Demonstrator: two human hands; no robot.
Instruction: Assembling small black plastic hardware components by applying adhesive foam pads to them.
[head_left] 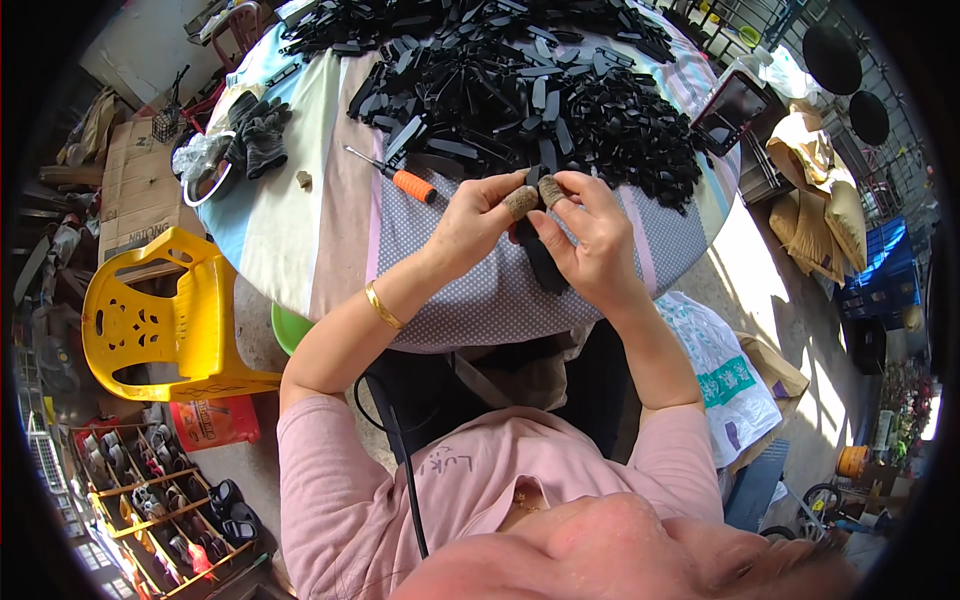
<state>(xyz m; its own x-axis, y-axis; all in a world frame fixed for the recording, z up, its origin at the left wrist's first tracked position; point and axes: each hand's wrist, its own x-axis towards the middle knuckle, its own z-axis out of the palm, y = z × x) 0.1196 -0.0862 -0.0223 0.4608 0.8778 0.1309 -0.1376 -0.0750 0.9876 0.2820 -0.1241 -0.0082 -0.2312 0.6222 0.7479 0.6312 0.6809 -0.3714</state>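
Note:
Near the table's front edge, my left hand (pixel 478 218) and my right hand (pixel 592 238) meet around a long, flat black plastic piece (pixel 541 262). Both hands are closed on it, with fingertips pinching its upper end. Brown coverings wrap a finger or thumb on each hand. The piece's lower end hangs down between my hands, and its exact kind is unclear. Just beyond my fingers spreads a large heap of similar black plastic pieces (pixel 480 90). To the left of it, close to my left hand, lies a screwdriver with an orange handle (pixel 413 186).
A striped and dotted cloth covers the round table (pixel 300 220). Dark gloves (pixel 262 140) lie at its left edge, and a phone-like screen (pixel 730 112) stands at its right edge. A yellow plastic chair (pixel 200 320) is at left; a white sack (pixel 715 370) is at right.

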